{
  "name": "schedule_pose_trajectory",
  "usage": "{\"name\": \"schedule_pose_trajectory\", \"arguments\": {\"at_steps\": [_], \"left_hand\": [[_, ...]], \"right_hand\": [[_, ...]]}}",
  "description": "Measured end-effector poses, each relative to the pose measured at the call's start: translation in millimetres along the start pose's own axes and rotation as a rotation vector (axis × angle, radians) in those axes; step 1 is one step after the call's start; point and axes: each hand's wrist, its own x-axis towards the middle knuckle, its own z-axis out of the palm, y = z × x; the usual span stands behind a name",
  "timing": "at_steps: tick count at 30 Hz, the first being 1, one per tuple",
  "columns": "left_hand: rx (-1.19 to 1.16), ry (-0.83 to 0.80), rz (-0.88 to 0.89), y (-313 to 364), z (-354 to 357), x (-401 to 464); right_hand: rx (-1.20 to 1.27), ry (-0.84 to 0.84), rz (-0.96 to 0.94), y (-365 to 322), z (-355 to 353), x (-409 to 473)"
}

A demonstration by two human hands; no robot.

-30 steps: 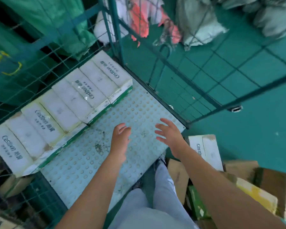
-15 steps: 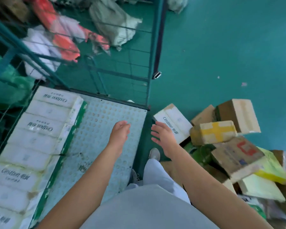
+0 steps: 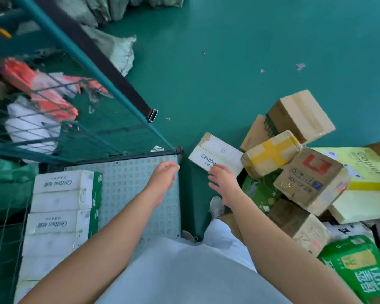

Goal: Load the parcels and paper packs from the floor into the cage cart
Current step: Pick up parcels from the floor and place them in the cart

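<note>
A person looks down at both bare forearms stretched out over a green floor (image 3: 228,62), seen from a head-worn camera. The left hand (image 3: 164,175) hovers with relaxed fingers over the near right corner of the cage cart (image 3: 127,189), grasping nothing. The right hand (image 3: 223,182) is also released, its fingers spread and pointed toward a white Cestbon paper pack (image 3: 215,153) lying flat on the floor just beside the cart's corner; in this view the fingertips overlap its near edge, though contact cannot be confirmed. The two hands are apart at roughly the pack's width, which suggests they are readying to take it from both sides. Inside the cart, a neat row of matching white Cestbon packs (image 3: 59,207) lines the left side against the mesh wall, leaving the perforated grey floor panel beside them free for more. To the right of the white pack is a loose heap of goods not yet loaded: a small box crossed with yellow tape (image 3: 270,153), a brown parcel with a red mark (image 3: 312,181), a taller taped cardboard carton (image 3: 301,116) farther off, pale yellow copier paper packs (image 3: 369,170) and a green pack (image 3: 360,273) at the near right. One grey shoe (image 3: 216,205) stands between cart and heap. Beyond the cart's mesh lie grey sacks (image 3: 116,49) and orange and white bags (image 3: 40,91). Loading appears only partly done.
</note>
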Motion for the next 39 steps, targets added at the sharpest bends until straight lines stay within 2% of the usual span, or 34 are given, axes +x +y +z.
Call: {"name": "schedule_pose_trajectory", "arguments": {"at_steps": [7,21,31,39], "left_hand": [[0.143,-0.067,0.001,36.6,48.4,35.3],[0.372,-0.164,-0.111,27.3,115.4,134.4],[0.486,-0.260,-0.185,-2.8,174.5,296.2],[0.574,-0.271,-0.259,-72.4,201.8,445.3]], "right_hand": [[0.080,0.059,0.016,-28.9,-44.2,30.5],[0.196,0.169,0.122,-5.0,-98.2,114.8],[0.184,0.269,0.222,35.7,-120.0,236.6],[0.096,0.303,0.373,104.7,-133.5,360.8]]}}
